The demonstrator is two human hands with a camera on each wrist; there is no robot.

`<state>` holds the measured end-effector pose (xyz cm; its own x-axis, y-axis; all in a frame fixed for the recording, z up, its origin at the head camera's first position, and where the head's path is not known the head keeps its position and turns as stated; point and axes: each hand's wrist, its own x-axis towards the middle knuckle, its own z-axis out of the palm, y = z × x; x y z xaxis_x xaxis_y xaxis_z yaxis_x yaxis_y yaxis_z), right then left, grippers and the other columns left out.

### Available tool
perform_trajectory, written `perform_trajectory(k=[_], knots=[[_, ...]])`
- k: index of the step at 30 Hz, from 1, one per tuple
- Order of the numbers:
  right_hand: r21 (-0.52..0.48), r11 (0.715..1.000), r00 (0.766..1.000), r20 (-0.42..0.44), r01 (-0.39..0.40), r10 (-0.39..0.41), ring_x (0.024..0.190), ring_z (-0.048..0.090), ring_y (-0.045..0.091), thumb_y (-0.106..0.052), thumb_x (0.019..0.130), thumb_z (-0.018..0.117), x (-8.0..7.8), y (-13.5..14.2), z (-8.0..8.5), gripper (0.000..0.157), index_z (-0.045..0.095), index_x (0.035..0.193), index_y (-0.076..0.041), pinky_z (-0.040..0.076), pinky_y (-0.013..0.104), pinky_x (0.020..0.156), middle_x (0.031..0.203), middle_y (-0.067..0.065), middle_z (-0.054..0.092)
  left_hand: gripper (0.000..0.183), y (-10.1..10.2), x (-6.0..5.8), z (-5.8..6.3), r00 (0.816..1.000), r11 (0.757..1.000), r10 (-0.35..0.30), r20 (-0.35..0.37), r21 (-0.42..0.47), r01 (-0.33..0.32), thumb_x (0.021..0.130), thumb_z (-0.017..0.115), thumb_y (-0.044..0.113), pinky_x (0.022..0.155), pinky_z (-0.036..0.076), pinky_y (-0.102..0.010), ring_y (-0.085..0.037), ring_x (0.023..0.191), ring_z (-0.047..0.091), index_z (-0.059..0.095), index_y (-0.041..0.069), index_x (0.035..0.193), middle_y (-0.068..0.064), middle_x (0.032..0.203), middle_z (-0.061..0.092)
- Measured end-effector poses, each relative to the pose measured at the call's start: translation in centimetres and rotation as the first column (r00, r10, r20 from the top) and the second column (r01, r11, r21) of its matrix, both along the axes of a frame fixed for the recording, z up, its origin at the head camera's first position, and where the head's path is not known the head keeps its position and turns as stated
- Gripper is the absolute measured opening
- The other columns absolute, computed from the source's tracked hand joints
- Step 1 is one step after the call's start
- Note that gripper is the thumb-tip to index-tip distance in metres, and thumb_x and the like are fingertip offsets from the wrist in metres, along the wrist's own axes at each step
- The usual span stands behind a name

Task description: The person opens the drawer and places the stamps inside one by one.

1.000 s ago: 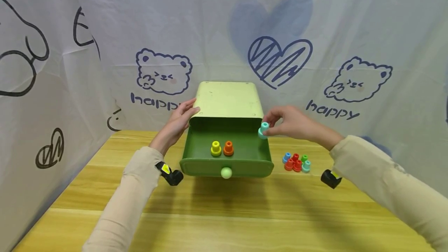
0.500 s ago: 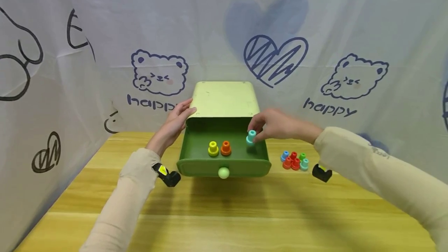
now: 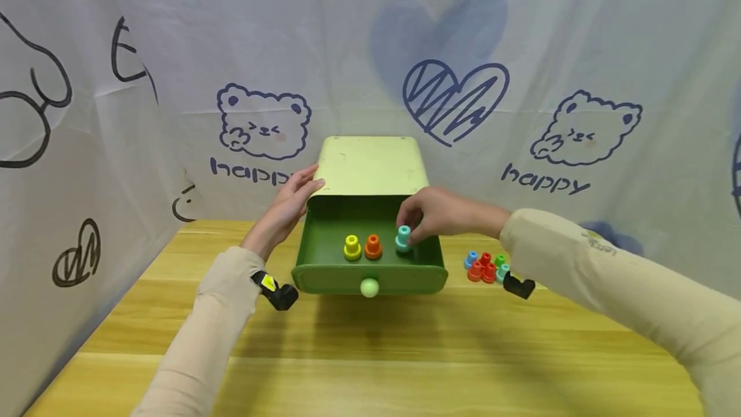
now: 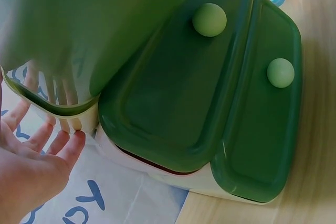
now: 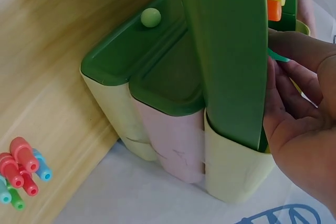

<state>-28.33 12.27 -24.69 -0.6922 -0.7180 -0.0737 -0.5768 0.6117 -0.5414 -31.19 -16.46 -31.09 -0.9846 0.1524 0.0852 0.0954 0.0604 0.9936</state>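
My right hand (image 3: 435, 212) reaches into the open green top drawer (image 3: 330, 279) and pinches a turquoise stepped peg (image 3: 402, 239), upright at or just over the drawer floor. To its left a yellow peg (image 3: 352, 248) and an orange peg (image 3: 373, 247) stand side by side. In the right wrist view only a sliver of the turquoise peg (image 5: 278, 55) shows past the drawer wall. My left hand (image 3: 285, 206) rests its fairly straight fingers against the left side of the cream cabinet (image 3: 373, 166); the left wrist view shows those fingertips (image 4: 77, 139) touching the casing.
Right of the cabinet, several loose pegs (image 3: 489, 272) in red, blue, green and turquoise cluster on the wooden table (image 3: 370, 372). Below the pulled-out drawer, two closed drawers with round knobs (image 4: 281, 73) show in the left wrist view. A printed cloth (image 3: 359, 37) hangs behind.
My right hand has carried the turquoise peg from over the drawer's right edge leftward and down into the drawer, beside the orange peg. My left hand has stayed at the cabinet's side.
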Motion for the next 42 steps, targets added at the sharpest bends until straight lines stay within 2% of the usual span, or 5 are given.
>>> perform_trajectory(k=[12, 20, 31, 37, 42], knots=[[0.042, 0.998, 0.999, 0.019, -0.049, 0.048, 0.08, 0.063, 0.014, 0.001, 0.075, 0.078, -0.3, -1.2, -0.3, 0.018, 0.069, 0.09, -0.001, 0.054, 0.026, 0.072, 0.084, 0.002, 0.069, 0.062, 0.3, 0.1, 0.2, 1.0, 1.0, 0.0, 0.004, 0.004, 0.0, 0.1, 0.051, 0.029, 0.115, 0.012, -0.053, -0.027, 0.143, 0.019, 0.023, 0.017, 0.154, -0.009, 0.157, 0.02], [0.047, 0.998, 0.999, 0.029, -0.039, 0.038, 0.08, 0.064, 0.015, 0.003, 0.074, 0.078, -0.3, -1.4, -0.4, 0.02, 0.07, 0.092, 0.0, 0.055, 0.026, 0.072, 0.085, 0.003, 0.069, 0.062, 0.5, -0.1, 0.1, 1.0, 1.0, -0.001, 0.004, 0.009, 0.001, 0.1, 0.051, 0.029, 0.115, 0.013, -0.053, -0.027, 0.143, 0.02, 0.024, 0.017, 0.154, -0.009, 0.157, 0.021], [-0.019, 0.999, 0.999, 0.035, -0.041, 0.042, 0.086, 0.065, 0.02, 0.006, 0.075, 0.076, -0.3, -0.8, 0.7, 0.026, 0.069, 0.1, 0.005, 0.056, 0.029, 0.076, 0.092, 0.007, 0.069, 0.063, 0.2, -0.2, 0.0, 1.0, 1.0, 0.002, -0.002, 0.015, -0.002, 0.1, 0.052, 0.029, 0.115, 0.013, -0.053, -0.027, 0.143, 0.019, 0.023, 0.016, 0.154, -0.009, 0.157, 0.02], [-0.092, 0.996, 1.0, 0.007, -0.001, 0.001, 0.085, 0.063, 0.025, -0.01, 0.09, 0.068, 1.1, -0.5, 2.2, 0.018, 0.069, 0.105, 0.002, 0.057, 0.036, 0.074, 0.096, 0.01, 0.069, 0.062, 0.1, -0.1, 0.1, 1.0, 1.0, 0.009, 0.0, 0.015, -0.009, 0.099, 0.052, 0.028, 0.115, 0.013, -0.053, -0.027, 0.143, 0.02, 0.024, 0.016, 0.154, -0.009, 0.157, 0.021], [-0.165, 0.986, 1.0, 0.016, 0.019, -0.017, 0.084, 0.063, 0.027, -0.013, 0.094, 0.063, 3.5, -0.4, 2.8, 0.02, 0.068, 0.108, 0.001, 0.057, 0.041, 0.075, 0.102, 0.012, 0.068, 0.062, 0.1, 0.0, 0.0, 1.0, 1.0, 0.014, 0.007, 0.026, -0.014, 0.099, 0.052, 0.027, 0.115, 0.012, -0.053, -0.027, 0.143, 0.02, 0.025, 0.016, 0.153, -0.009, 0.157, 0.022]])
